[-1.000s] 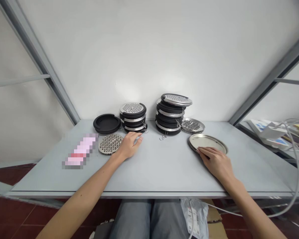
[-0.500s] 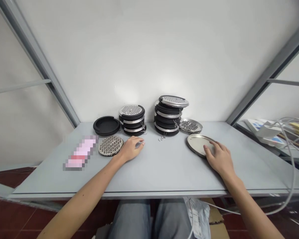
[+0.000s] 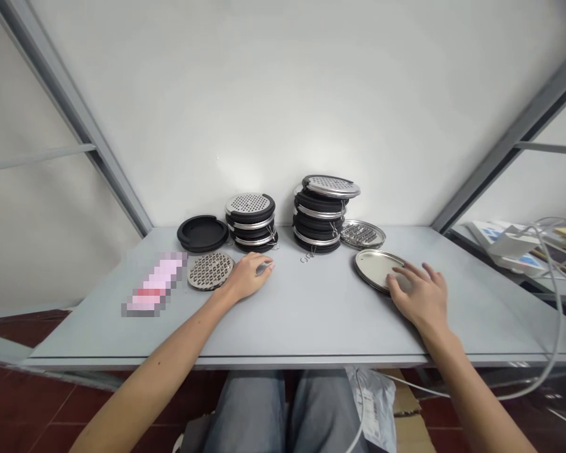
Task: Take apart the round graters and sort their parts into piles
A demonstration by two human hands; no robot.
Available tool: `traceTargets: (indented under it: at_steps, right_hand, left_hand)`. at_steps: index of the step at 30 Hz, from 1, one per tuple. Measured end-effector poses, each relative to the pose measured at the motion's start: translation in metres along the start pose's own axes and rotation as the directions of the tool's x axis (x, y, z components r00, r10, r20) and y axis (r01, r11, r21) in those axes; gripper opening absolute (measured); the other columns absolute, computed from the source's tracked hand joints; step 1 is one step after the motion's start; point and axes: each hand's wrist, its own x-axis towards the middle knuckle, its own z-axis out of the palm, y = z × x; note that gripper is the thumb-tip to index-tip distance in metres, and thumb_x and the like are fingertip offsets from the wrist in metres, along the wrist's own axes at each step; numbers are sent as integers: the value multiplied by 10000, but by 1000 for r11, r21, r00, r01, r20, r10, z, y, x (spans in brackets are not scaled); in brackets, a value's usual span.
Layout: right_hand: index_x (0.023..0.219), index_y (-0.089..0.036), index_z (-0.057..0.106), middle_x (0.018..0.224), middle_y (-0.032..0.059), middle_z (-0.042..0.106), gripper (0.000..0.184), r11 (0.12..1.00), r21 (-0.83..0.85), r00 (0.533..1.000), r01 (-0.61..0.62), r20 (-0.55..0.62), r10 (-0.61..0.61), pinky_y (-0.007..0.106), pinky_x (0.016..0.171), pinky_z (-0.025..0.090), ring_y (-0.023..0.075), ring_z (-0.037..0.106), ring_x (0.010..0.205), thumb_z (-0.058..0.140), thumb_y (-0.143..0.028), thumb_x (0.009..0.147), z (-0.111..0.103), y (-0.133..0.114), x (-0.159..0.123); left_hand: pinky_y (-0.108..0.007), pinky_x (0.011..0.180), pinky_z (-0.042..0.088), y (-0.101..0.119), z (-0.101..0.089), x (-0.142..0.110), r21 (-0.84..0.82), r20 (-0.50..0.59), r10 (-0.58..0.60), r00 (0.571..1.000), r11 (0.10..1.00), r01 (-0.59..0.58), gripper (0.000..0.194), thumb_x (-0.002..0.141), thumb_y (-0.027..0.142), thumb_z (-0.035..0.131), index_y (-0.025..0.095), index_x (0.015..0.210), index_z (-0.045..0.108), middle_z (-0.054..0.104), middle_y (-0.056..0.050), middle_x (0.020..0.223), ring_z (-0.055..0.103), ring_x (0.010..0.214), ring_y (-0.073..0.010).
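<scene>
My left hand (image 3: 249, 277) rests on the table, thumb apart from loosely bent fingers, with nothing seen in it. Just left of it lies a round metal grater plate (image 3: 210, 270) with raised holes. My right hand (image 3: 422, 292) is spread at the right edge of a small stack of smooth, round metal plates (image 3: 380, 267); whether the fingertips touch it I cannot tell. Behind stand two stacks of black rings and metal discs, a left one (image 3: 251, 217) and a taller right one (image 3: 318, 220), topped by perforated discs.
A black round tray (image 3: 202, 233) sits at the back left, near a blurred pink item (image 3: 155, 283). More grater plates (image 3: 362, 234) lie beside the taller stack. Small wire rings (image 3: 306, 258) lie before it. A white cable (image 3: 554, 314) hangs at the right.
My right hand has moved slightly right and its fingers have spread wider. The left hand stays in place. The whole view has shifted a little.
</scene>
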Motion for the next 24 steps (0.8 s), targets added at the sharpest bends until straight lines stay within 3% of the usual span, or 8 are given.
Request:
traceTargets:
  at_steps: [2,5,7,10,17,24]
  right_hand:
    - [1066,-153,675,1176,128,660,400,981,80,985,174,-35,-172,493,1048,369,321,455,1273,462,-422,860,-5,-6,-2]
    - [1129,-182,655,1134,95,687,372,928,174,927,330,129,-353,434,936,476,280,588,1121,485,-401,882,-10,-14,-4]
    - [1086,-210,677,1086,69,707,335,944,163,930,287,190,-315,416,834,519,270,643,1010,487,-398,885,-11,-16,-6]
    - [1000,-226,709,1030,53,724,308,977,95,966,193,156,-206,402,744,531,275,661,945,489,-400,876,-10,-15,-6]
    - [942,-190,709,997,87,726,302,994,-29,987,107,122,-103,423,727,508,303,654,882,483,-371,855,-7,-6,-4]
    - [1001,-168,678,1011,114,699,296,971,98,965,219,-168,-201,437,909,468,295,608,995,479,-339,864,-9,-12,0]
  left_hand:
    - [-378,914,478,-1,0,0,-1,3,4,1000,1000,-4,227,908,295,508,194,1023,675,704,-56,1021,610,986,-217]
    - [-384,916,476,-3,0,-1,0,15,3,1000,1000,-3,238,912,310,504,193,1034,672,699,-56,1034,609,994,-221]
    - [-381,909,479,-3,0,-1,1,23,-1,1000,1000,1,239,912,311,504,195,1037,672,698,-56,1036,612,989,-220]
    - [-374,915,477,-3,0,-2,5,38,-2,999,1000,2,239,911,306,507,191,1040,672,697,-59,1040,616,995,-220]
    - [-369,928,476,-1,-2,-2,13,64,-2,998,1000,1,245,911,300,505,181,1051,666,691,-63,1060,620,1017,-225]
    - [-355,924,484,-2,-1,-2,-5,64,6,998,1000,-6,232,907,281,515,181,1049,670,698,-69,1048,633,1003,-218]
